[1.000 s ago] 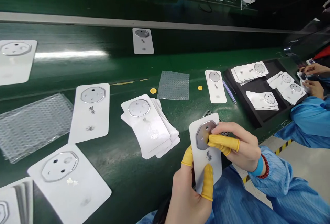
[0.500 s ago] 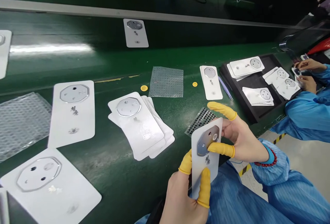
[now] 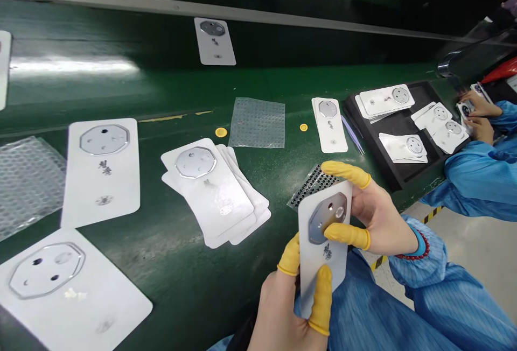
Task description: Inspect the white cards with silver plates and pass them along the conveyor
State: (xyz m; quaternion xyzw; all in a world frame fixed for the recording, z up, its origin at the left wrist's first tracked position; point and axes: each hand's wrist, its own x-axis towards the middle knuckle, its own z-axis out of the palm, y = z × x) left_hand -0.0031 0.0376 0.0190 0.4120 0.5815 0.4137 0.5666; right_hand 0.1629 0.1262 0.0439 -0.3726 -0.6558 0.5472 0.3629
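Observation:
Both my hands hold one white phone back cover (image 3: pixel 339 267) upright, tilted slightly, over the near edge of the green bench. My left hand (image 3: pixel 288 302) grips its lower part, thumb on the front face. At the top, my right hand (image 3: pixel 374 213) has its thumb against the lower right of the grey octagonal camera plate (image 3: pixel 317 223); its index finger stretches out above the cover's edge. Yellow finger cots cover the thumbs and index fingers. Behind the cover, partly hidden by it, lies a clear sheet of small black dots (image 3: pixel 309 188).
A fanned stack of back covers (image 3: pixel 226 205) lies left of my hands; more covers (image 3: pixel 103 178) lie farther left. Bubble wrap (image 3: pixel 257 123), yellow finger cots (image 3: pixel 221 132) and purple tweezers (image 3: pixel 353 134) lie beyond. A black tray (image 3: pixel 393 174) holds several covers. A co-worker's hands (image 3: pixel 480 113) work at far right.
My camera view has shifted slightly, so the bench items appear a little higher and farther left. Both hands keep nearly the same hold on the back cover.

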